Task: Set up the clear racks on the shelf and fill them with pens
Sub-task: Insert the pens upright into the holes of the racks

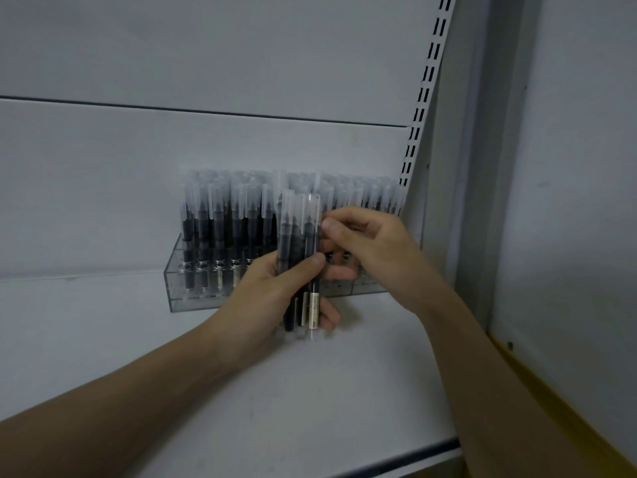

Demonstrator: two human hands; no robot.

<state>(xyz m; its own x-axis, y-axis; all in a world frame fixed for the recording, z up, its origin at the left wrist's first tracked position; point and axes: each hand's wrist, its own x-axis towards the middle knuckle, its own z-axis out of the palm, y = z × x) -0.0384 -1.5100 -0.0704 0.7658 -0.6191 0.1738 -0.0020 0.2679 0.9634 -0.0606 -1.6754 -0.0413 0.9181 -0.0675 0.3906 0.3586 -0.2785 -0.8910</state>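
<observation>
Clear plastic rack (179,284) stands on the white shelf (310,391) against the back panel, packed with upright capped pens (220,215). Left hand (275,288) grips a small bunch of pens (298,232) before it, while right hand (368,243) pinches the rightmost one; both hands hide the rack's middle and right end.

We look from head height, forward and slightly down, close on the shelf (310,391) and back panel (206,139).

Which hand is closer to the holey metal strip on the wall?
The right hand. It is just left of the slotted metal strip, lower down; the left hand, gripping a bundle of clear-capped black pens, sits farther left.
</observation>
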